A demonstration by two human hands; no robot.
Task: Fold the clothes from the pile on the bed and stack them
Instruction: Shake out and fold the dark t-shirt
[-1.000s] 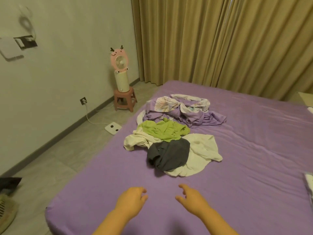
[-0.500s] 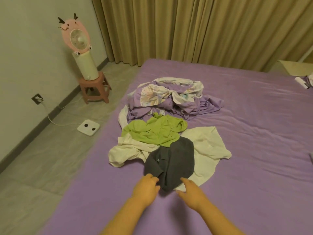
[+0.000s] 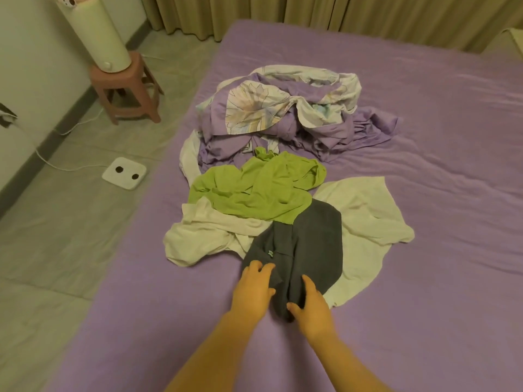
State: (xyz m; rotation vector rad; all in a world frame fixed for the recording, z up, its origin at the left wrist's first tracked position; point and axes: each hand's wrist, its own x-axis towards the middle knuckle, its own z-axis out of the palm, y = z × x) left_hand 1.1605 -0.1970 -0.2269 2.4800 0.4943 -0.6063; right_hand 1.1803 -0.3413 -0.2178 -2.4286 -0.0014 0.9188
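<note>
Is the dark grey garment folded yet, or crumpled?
Crumpled: the dark grey garment lies bunched with uneven creases; left hand and right hand grip its near edge.

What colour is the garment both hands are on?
Dark grey garment, plain, with a small blue label; seen in the head view, the only one.

Your clothes pile (image 3: 283,171) sprawls unfolded on the purple bed (image 3: 424,306): a dark grey garment (image 3: 311,244) nearest, lime green top (image 3: 254,190) over white cloth (image 3: 365,219), floral purple bundle (image 3: 283,111) behind.
</note>
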